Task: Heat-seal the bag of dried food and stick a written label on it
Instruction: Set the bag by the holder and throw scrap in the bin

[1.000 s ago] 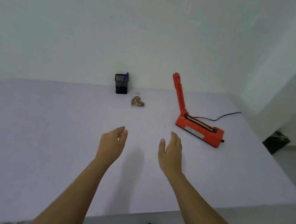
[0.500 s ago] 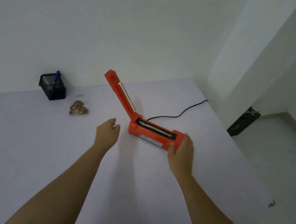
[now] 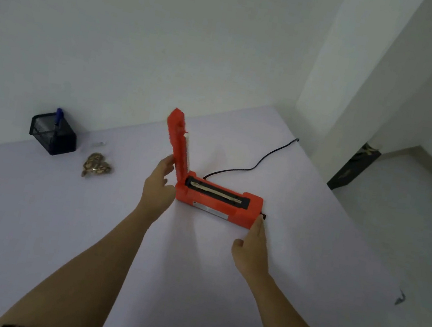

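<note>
An orange heat sealer point(image 3: 220, 202) lies mid-table with its lid point(image 3: 177, 143) raised almost upright at the left end. My left hand point(image 3: 158, 188) rests against that hinge end, fingertips touching the back of the lid and thumb by the base. My right hand point(image 3: 252, 247) touches the sealer's right end with straight fingers, just below a small black knob point(image 3: 263, 216). A small clear bag of brown dried food point(image 3: 96, 168) lies to the left of the sealer, apart from both hands. Beyond the bag lies a small white label point(image 3: 98, 144).
A black mesh pen holder point(image 3: 53, 135) with a blue pen point(image 3: 60, 113) stands at the back left near the wall. The sealer's black cord point(image 3: 254, 165) runs off the table's far right edge. On the floor to the right stands a dark bag point(image 3: 352, 168).
My view has swung right and closer to the sealer. Both hands reached forward from mid-air to its two ends, and the sealer now sits turned a little, with its lid more upright.
</note>
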